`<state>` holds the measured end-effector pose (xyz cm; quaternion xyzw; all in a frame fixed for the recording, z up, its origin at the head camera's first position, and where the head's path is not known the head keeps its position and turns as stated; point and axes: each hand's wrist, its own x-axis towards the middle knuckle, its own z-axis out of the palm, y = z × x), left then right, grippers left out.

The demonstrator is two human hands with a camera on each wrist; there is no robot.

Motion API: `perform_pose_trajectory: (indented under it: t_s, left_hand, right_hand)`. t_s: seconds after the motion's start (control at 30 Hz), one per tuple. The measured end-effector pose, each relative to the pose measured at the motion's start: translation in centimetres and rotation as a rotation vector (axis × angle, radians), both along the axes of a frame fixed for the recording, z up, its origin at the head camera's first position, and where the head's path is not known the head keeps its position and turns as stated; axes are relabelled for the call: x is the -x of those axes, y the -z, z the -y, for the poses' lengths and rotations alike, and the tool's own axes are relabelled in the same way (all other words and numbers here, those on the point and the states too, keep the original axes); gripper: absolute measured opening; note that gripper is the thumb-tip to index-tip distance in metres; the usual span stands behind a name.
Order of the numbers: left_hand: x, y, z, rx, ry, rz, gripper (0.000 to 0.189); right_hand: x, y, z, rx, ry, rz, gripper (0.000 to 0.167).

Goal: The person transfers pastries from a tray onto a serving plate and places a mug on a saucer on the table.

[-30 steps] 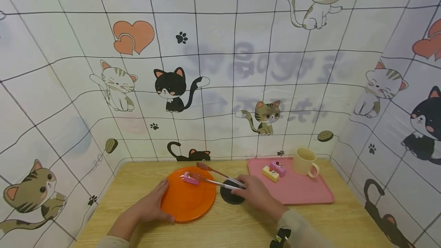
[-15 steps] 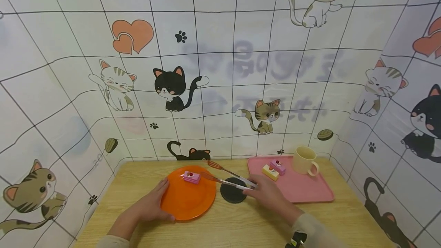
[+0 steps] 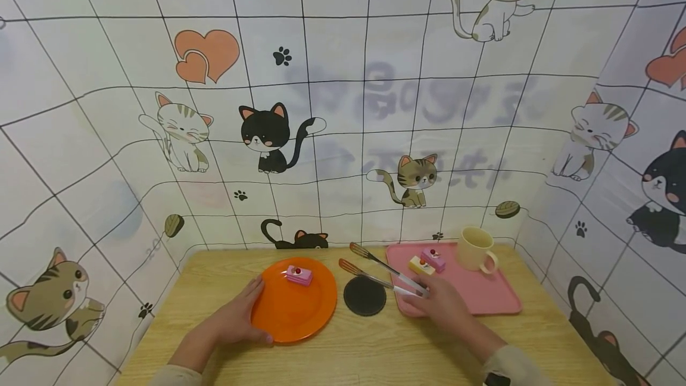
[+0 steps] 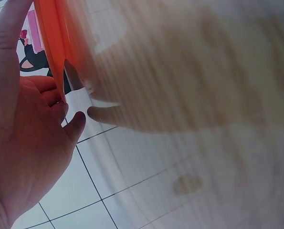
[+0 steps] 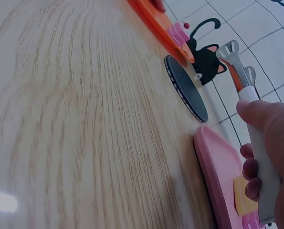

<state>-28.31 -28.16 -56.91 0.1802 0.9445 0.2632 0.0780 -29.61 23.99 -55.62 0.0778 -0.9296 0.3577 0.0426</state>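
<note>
My right hand (image 3: 443,304) grips a pair of tongs (image 3: 383,267) by its whitish handles, over the near left part of the pink tray (image 3: 482,299). The tongs' two arms stand spread, with nothing between their reddish-brown slotted heads, which point away from me to the left. At the left rim of the orange plate (image 3: 292,317) rests my left hand (image 3: 233,317), thumb and fingers spread along the edge. A small pink toy cake (image 3: 299,275) with a red berry lies on the plate's far part. Yellow (image 3: 421,266) and purple (image 3: 433,259) toy cakes lie side by side on the tray.
A cream mug (image 3: 474,249) stands at the tray's far right, handle to the right. Between plate and tray lies a round black coaster (image 3: 364,296) on the wooden table (image 3: 332,356). A cat-print cloth wall (image 3: 343,106) encloses the back and sides.
My right hand and the tongs have moved right, from over the pink cake to beside the tray. The pink cake stays on the plate. My left hand keeps its place.
</note>
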Motion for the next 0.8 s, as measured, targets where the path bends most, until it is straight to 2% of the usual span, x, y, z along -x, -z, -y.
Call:
perform_pose_trajectory:
  t_s: [0.1, 0.33, 0.6, 0.8]
  left_hand:
    - [0.1, 0.1, 0.0, 0.006, -0.004, 0.002, 0.142]
    - [0.3, 0.5, 0.1, 0.008, -0.011, 0.011, 0.143]
    - [0.3, 0.4, 0.2, 0.005, 0.005, 0.006, 0.141]
    - [0.4, 0.5, 0.1, 0.009, -0.008, 0.017, 0.142]
  right_hand:
    - [-0.4, -0.4, -1.1, -0.034, 0.029, -0.012, 0.047]
    - [-1.0, -0.7, -3.8, -0.068, 0.073, -0.041, 0.041]
    - [-1.5, -1.1, -6.3, -0.069, 0.09, -0.042, 0.039]
    - [-1.9, -1.1, -7.8, -0.068, 0.088, -0.042, 0.038]
